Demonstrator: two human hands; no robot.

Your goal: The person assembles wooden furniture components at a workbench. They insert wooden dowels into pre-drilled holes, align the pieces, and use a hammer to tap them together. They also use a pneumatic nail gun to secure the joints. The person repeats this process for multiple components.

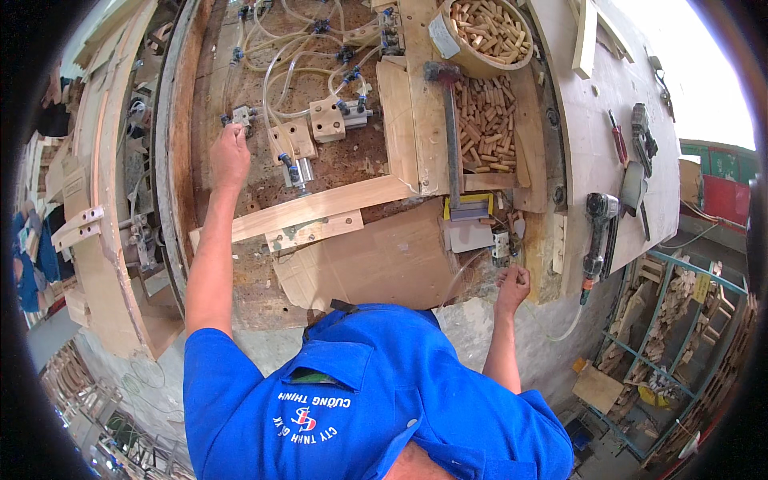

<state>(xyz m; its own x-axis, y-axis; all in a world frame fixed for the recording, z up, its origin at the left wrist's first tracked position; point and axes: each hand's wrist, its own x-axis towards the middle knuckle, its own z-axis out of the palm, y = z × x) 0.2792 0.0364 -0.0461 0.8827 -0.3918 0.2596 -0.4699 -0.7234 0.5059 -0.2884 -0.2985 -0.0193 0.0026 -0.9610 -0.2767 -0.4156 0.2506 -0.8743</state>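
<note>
My left hand (230, 152) is closed, its fingertips pinched on a small metal air valve (242, 118) with a clear hose, at the bench's left side. My right hand (512, 285) is curled near the front edge, just below another small valve (500, 245); whether anything is inside its fingers is hidden. Between my hands a long light wooden strip (320, 210) lies slantwise, its right end meeting an upright wooden piece (398, 120) at a corner. Air cylinders (301, 174) with wooden blocks (294, 141) stand behind the strip. A drilled wooden block (314, 231) lies against its near side.
A hammer (452, 136) lies beside a heap of wooden dowels (486, 124); a bucket (456, 50) of dowels stands behind. Cardboard (376, 260) covers the near bench. Clear hoses (280, 72) tangle at the back. An air tool (598, 232) and pliers (618, 138) lie on the right table.
</note>
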